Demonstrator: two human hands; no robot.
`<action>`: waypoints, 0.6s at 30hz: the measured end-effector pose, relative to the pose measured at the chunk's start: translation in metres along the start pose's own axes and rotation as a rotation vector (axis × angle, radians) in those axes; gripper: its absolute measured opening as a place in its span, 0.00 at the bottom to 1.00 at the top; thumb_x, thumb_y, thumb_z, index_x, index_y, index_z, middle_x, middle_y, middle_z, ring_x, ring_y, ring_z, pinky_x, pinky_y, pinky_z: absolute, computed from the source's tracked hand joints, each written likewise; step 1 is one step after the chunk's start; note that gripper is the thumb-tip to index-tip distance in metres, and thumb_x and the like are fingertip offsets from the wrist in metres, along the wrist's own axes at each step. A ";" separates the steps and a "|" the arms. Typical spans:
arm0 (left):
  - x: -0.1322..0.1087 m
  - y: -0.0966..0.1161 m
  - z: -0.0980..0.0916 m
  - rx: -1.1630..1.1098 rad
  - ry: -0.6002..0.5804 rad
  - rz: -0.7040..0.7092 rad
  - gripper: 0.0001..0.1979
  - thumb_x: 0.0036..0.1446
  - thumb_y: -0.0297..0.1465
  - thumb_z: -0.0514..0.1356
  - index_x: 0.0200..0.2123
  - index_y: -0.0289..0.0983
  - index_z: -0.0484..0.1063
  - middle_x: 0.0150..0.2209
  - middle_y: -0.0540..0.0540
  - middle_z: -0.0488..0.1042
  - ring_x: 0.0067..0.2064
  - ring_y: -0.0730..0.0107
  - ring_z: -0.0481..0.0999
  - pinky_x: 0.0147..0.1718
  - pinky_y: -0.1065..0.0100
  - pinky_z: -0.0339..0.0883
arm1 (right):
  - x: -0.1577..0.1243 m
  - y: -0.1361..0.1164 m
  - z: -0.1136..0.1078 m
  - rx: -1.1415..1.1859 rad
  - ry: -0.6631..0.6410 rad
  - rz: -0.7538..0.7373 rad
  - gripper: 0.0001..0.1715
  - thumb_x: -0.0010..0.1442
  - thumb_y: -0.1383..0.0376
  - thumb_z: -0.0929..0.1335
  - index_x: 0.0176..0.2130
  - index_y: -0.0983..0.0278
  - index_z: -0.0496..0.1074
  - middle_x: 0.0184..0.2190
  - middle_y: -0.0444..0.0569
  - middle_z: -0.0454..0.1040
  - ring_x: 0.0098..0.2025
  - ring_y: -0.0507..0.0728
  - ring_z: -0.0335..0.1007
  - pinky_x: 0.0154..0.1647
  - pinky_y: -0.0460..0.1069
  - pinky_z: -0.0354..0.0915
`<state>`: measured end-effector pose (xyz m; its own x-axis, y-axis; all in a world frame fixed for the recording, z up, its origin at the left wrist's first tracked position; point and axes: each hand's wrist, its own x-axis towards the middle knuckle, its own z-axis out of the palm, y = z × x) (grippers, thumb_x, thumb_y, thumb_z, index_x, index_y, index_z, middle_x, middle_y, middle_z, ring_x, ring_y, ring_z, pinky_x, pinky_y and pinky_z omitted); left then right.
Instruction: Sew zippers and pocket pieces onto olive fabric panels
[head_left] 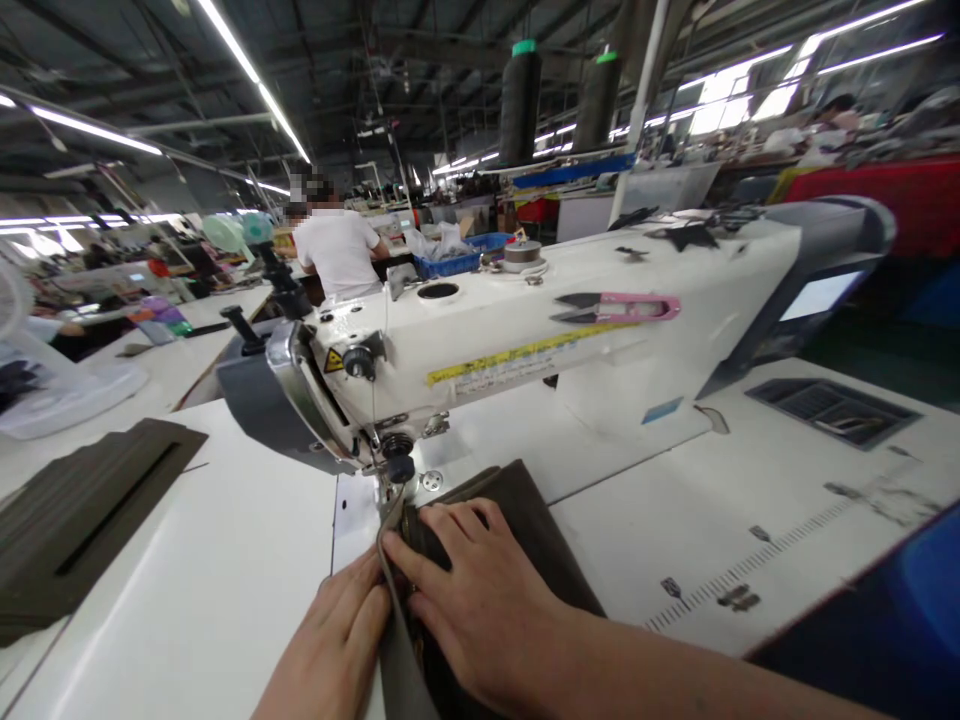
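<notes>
Right hand [480, 590], pink snips [606, 306] beyond

A dark, beamed roof [112, 60] fills the top of the frame, with glowing tube lights [259, 85]. Bright windows [720, 105] sit upper right; at right, the shadowed floor [847, 345] seems dark green.

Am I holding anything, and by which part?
The dark cloth: your right hand presses it from above; your left hand touches its left edge, but whether it pinches can't be told.
</notes>
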<state>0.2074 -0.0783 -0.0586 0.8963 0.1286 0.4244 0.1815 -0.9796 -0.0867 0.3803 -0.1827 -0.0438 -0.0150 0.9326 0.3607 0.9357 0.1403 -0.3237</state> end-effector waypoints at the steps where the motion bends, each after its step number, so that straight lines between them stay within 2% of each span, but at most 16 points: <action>1: 0.000 0.000 0.000 0.005 0.006 -0.006 0.18 0.60 0.32 0.47 0.53 0.39 0.62 0.52 0.43 0.68 0.51 0.63 0.69 0.50 0.67 0.65 | 0.000 0.000 0.000 0.001 -0.003 0.001 0.23 0.63 0.60 0.58 0.57 0.59 0.55 0.51 0.56 0.63 0.50 0.63 0.56 0.49 0.62 0.53; 4: 0.003 0.002 -0.003 0.008 -0.008 -0.034 0.18 0.60 0.29 0.46 0.53 0.39 0.62 0.51 0.43 0.69 0.50 0.64 0.70 0.49 0.67 0.66 | 0.000 0.000 -0.002 0.010 -0.012 0.007 0.24 0.62 0.60 0.58 0.57 0.60 0.56 0.51 0.56 0.63 0.50 0.63 0.56 0.49 0.62 0.53; 7: 0.008 0.005 -0.008 -0.009 -0.043 -0.052 0.19 0.59 0.27 0.46 0.53 0.39 0.62 0.51 0.44 0.69 0.50 0.65 0.70 0.48 0.67 0.67 | -0.001 0.000 -0.004 0.042 -0.015 0.027 0.22 0.62 0.62 0.58 0.55 0.65 0.58 0.50 0.56 0.64 0.50 0.62 0.56 0.50 0.60 0.53; 10: 0.010 0.008 -0.008 -0.020 -0.023 -0.072 0.18 0.57 0.26 0.47 0.50 0.38 0.65 0.51 0.43 0.68 0.50 0.63 0.70 0.47 0.66 0.68 | -0.001 0.000 -0.004 0.080 -0.007 0.060 0.21 0.63 0.64 0.57 0.54 0.70 0.60 0.49 0.55 0.64 0.50 0.61 0.56 0.52 0.58 0.52; 14: 0.008 0.009 -0.005 -0.005 -0.025 -0.088 0.16 0.55 0.24 0.47 0.45 0.36 0.68 0.54 0.39 0.65 0.53 0.61 0.67 0.48 0.63 0.67 | -0.001 -0.001 -0.002 0.074 -0.001 0.070 0.24 0.64 0.61 0.57 0.57 0.67 0.57 0.51 0.55 0.63 0.51 0.61 0.54 0.52 0.59 0.51; 18: 0.003 0.003 0.001 0.019 -0.008 -0.052 0.18 0.55 0.25 0.47 0.49 0.35 0.65 0.56 0.38 0.63 0.54 0.61 0.66 0.49 0.62 0.66 | -0.001 -0.001 -0.001 0.032 0.013 0.046 0.25 0.64 0.59 0.56 0.59 0.62 0.54 0.51 0.55 0.62 0.52 0.62 0.55 0.51 0.61 0.52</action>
<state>0.2108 -0.0802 -0.0589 0.8887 0.1807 0.4214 0.2357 -0.9684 -0.0819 0.3795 -0.1844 -0.0424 0.0325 0.9338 0.3564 0.9235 0.1083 -0.3680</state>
